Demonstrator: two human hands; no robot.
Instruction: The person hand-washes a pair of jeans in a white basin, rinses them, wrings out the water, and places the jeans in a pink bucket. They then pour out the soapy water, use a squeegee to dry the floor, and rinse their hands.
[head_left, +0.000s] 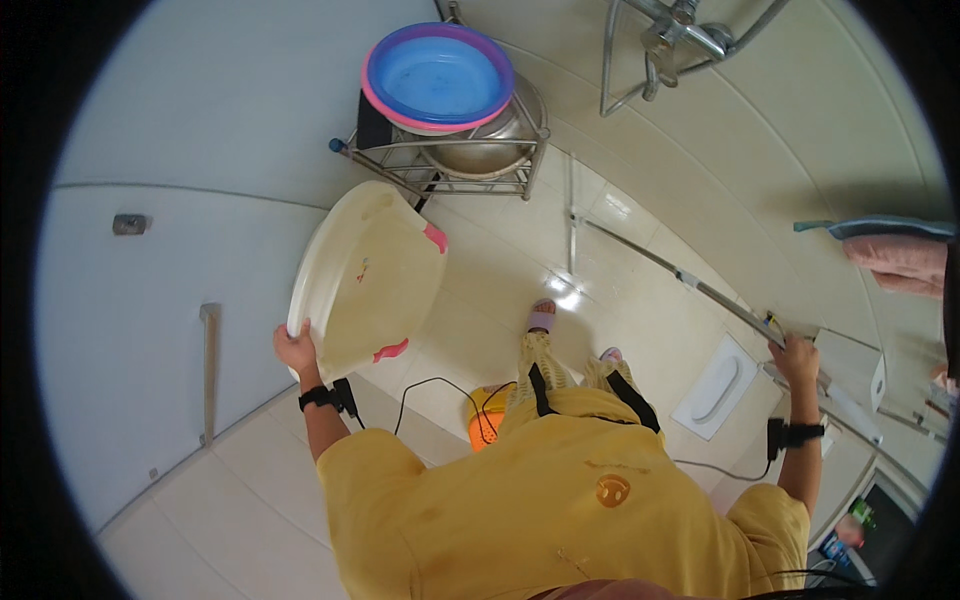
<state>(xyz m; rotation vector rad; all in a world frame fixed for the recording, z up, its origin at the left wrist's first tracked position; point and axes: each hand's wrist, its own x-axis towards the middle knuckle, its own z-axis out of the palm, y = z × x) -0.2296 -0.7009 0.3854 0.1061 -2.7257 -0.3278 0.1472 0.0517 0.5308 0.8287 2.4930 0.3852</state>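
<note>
My left hand (298, 349) grips the rim of a large cream plastic tub (394, 277), which stands tilted against the pale wall on the left and has pink patches at its edge. In my right hand (796, 358) is the metal pole of a floor squeegee (667, 264). Its long thin head rests on the glossy tiles ahead of my feet. Both wrists wear black straps with small devices and cables.
A metal rack (480, 142) holds stacked blue and pink basins (439, 75) and a steel basin (480, 156). A squat toilet (718, 386) lies at right, an orange and yellow basket (482, 420) by my legs. A shower mixer (675, 37) and towels (900, 259) are on the right wall.
</note>
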